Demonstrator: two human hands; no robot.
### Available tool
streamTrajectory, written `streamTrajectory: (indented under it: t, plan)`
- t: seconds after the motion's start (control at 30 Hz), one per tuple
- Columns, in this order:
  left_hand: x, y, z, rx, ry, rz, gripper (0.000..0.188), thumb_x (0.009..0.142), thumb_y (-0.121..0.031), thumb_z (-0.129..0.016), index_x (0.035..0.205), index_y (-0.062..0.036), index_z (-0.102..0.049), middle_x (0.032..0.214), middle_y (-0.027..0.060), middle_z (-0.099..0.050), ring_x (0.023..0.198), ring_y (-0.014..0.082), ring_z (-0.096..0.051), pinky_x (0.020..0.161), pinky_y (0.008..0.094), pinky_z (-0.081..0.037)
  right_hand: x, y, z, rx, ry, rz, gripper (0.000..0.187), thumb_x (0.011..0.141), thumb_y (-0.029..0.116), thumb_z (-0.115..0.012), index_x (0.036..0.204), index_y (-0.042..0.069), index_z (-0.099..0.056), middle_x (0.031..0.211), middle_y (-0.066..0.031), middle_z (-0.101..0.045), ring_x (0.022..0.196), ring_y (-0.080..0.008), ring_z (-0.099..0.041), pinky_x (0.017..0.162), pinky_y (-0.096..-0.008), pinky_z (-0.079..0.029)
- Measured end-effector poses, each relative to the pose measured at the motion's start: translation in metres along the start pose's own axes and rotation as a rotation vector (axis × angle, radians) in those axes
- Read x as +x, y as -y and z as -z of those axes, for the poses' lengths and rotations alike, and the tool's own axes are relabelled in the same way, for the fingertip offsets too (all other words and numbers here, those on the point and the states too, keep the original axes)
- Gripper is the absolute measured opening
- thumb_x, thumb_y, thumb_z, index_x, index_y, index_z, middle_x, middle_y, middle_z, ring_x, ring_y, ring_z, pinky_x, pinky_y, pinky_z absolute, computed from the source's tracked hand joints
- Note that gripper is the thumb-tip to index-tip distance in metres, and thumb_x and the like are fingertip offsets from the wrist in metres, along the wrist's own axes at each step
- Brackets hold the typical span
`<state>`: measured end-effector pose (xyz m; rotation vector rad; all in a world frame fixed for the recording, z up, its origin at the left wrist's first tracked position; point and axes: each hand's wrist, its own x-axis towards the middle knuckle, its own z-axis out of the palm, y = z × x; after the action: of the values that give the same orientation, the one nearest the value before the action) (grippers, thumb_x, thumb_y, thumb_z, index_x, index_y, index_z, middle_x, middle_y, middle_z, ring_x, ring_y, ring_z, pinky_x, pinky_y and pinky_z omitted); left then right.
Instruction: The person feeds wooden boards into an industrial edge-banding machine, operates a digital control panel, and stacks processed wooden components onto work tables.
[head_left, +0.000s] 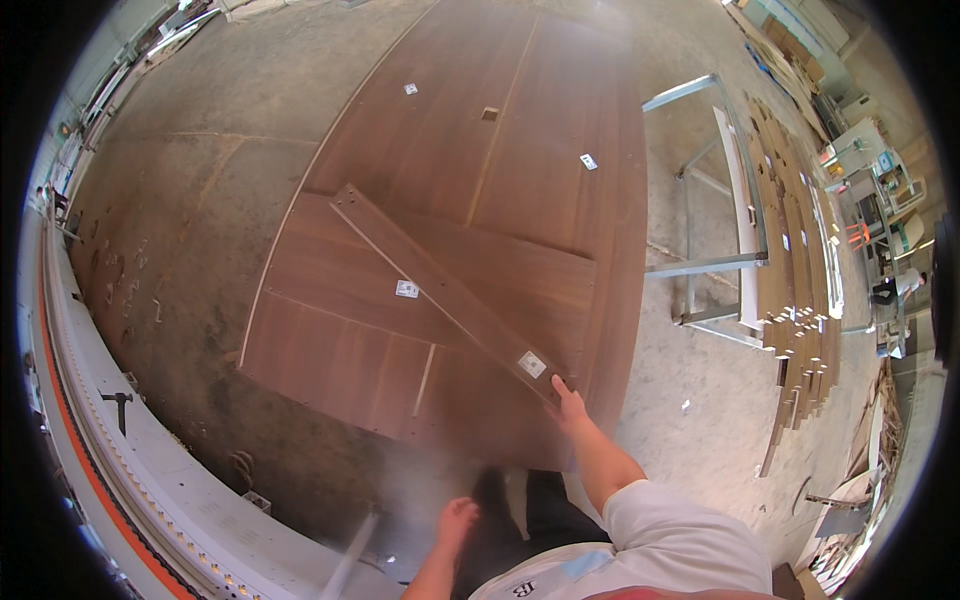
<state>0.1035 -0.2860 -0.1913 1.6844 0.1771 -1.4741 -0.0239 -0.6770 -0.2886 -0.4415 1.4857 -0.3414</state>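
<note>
My right hand (568, 402) grips the near end of a long narrow brown wood-grain board (440, 290), thumb on its top face. A white label (532, 364) is stuck on the board close to that hand. The board lies slantwise across a stack of large brown panels (400, 130), its far end pointing to the upper left. Low in front of my body, my left hand (458, 522) hangs near the stack's front edge, touching nothing. Its fingers are loosely curled in, with nothing seen in them.
On the right stands a metal frame rack (708, 266). Beyond it lie several long narrow boards (790, 240) in rows on the floor. Along the left runs a long white machine (130, 470) with an orange strip. Another person (905, 285) is at the far right.
</note>
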Motion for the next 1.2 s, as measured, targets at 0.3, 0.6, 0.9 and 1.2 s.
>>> streamTrajectory:
  t: [0.3,0.6,0.9,1.2]
  plan:
    - [0.034,-0.008,0.038,0.111,-0.007,0.017,0.037,0.097,-0.024,-0.066,0.125,-0.0011,-0.06,0.111,0.0114,-0.071,0.093,0.0193,-0.069,0.078,0.0332,-0.054,-0.043,0.015,-0.04,-0.036,0.105,0.097,0.057,0.088,0.042,-0.079,0.129,0.01,-0.055,0.123,-0.0045,-0.059,0.113,-0.0217,-0.057,0.094,-0.0422,-0.049]
    - [0.091,-0.156,-0.02,-0.126,0.082,-0.096,0.058,0.098,-0.046,-0.065,0.137,-0.0055,-0.052,0.12,0.0089,-0.067,0.107,0.0207,-0.063,0.092,0.0384,-0.051,-0.181,-0.011,0.062,-0.159,0.213,0.185,0.044,0.088,0.033,-0.077,0.123,0.01,-0.063,0.103,0.0002,-0.065,0.089,-0.0109,-0.06,0.068,-0.0258,-0.046]
    - [0.089,-0.237,-0.161,-0.792,0.302,-0.012,0.078,0.091,-0.067,-0.063,0.146,-0.0129,-0.049,0.151,0.0067,-0.047,0.134,0.0328,-0.046,0.114,0.0523,-0.035,-0.356,-0.025,0.264,-0.27,-0.028,0.245,0.048,0.081,0.022,-0.085,0.118,0.0,-0.064,0.107,-0.0063,-0.07,0.093,-0.0139,-0.064,0.082,-0.0313,-0.052]
    - [0.011,-0.177,-0.149,-1.104,0.245,-0.274,0.073,0.098,-0.064,-0.05,0.15,-0.0135,-0.045,0.154,0.0073,-0.045,0.142,0.0332,-0.039,0.118,0.0557,-0.027,-0.32,0.021,0.348,-0.542,0.104,0.188,0.096,0.075,0.018,-0.092,0.142,-0.002,-0.027,0.123,-0.0205,-0.06,0.11,-0.0259,-0.064,0.096,-0.0402,-0.054]
